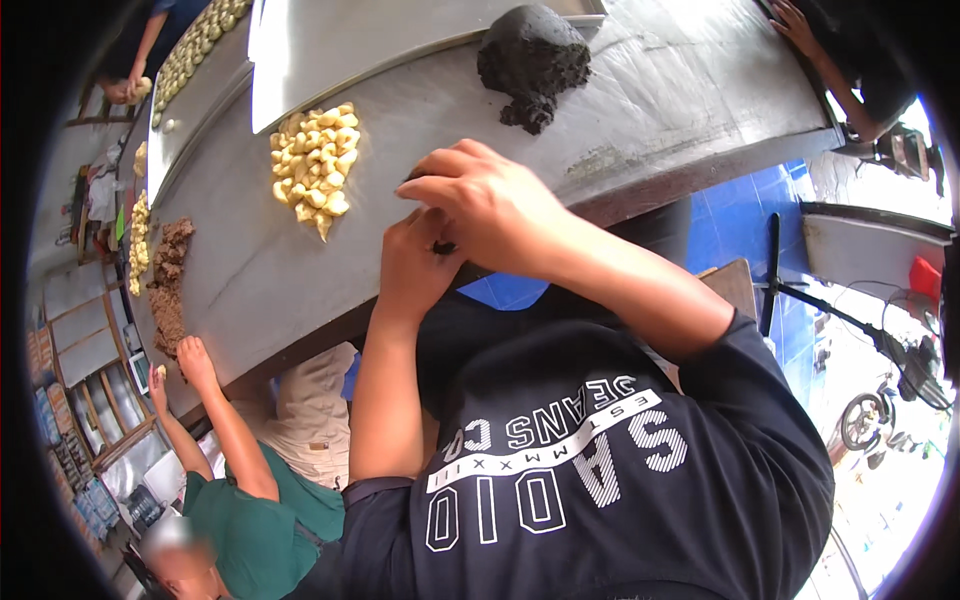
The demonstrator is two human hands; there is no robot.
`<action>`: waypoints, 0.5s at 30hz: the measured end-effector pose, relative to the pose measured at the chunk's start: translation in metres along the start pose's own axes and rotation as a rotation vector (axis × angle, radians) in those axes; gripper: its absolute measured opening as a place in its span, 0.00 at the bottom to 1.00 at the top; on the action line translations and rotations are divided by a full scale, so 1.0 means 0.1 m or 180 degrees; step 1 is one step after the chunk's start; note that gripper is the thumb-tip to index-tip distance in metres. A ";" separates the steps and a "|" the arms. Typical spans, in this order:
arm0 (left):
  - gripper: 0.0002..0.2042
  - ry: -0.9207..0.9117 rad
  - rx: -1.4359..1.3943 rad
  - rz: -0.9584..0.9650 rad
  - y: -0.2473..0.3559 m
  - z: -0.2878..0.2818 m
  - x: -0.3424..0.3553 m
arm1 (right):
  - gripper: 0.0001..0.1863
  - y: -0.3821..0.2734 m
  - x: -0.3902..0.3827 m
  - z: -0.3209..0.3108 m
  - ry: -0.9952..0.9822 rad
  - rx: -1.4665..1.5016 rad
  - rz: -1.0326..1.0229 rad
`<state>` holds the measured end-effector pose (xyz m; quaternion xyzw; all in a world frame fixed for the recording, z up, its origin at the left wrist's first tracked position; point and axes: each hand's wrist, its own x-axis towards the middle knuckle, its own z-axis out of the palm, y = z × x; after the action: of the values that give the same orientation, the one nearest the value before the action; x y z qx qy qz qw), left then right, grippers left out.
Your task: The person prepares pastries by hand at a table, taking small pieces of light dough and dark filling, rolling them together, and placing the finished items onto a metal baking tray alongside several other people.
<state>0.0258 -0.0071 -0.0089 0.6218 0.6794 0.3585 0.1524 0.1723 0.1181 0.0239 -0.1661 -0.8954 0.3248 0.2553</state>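
My left hand (pixel 415 260) is closed around a small lump of dark paste (pixel 443 247) at the table's near edge. My right hand (pixel 485 205) is above and against it, fingers curled over the left fingers; what its fingertips grip is hidden. A pile of small pale yellow dough pieces (pixel 315 165) lies left of my hands. Farther away, a large black mound of paste (pixel 530 65) rests on the steel table (pixel 650 120).
Metal trays (pixel 335 30) line the far side, one with rows of balls (pixel 195 65). Brown crumbly filling (pixel 170 280) lies at the left. Co-workers' hands (pixel 198 365) are at the lower left, upper left (pixel 130 88) and upper right (pixel 790 25). A black stand (pixel 815 300) stands at right.
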 end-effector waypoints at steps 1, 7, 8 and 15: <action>0.19 0.0085 0.0056 0.0116 -0.04 -0.02 0.01 | 0.23 0.00 -0.01 -0.11 0.0146 -0.0119 -0.0072; 0.23 -0.0035 -0.2080 -0.1078 -0.10 -0.14 -0.04 | 0.12 0.85 -0.21 -0.56 0.0258 -0.1433 0.0391; 0.25 -0.0206 -0.1916 -0.1030 -0.18 -0.18 -0.09 | 0.12 0.83 -0.20 -0.61 0.0276 -0.1434 0.0327; 0.28 -0.0165 -0.2776 -0.0708 -0.21 -0.24 -0.14 | 0.05 0.55 -0.19 -0.46 0.0275 -0.0708 -0.0004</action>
<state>-0.0028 -0.0267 -0.0100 0.4314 0.5235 0.5771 0.4548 0.2211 0.1723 0.0106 -0.2066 -0.9142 0.2159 0.2738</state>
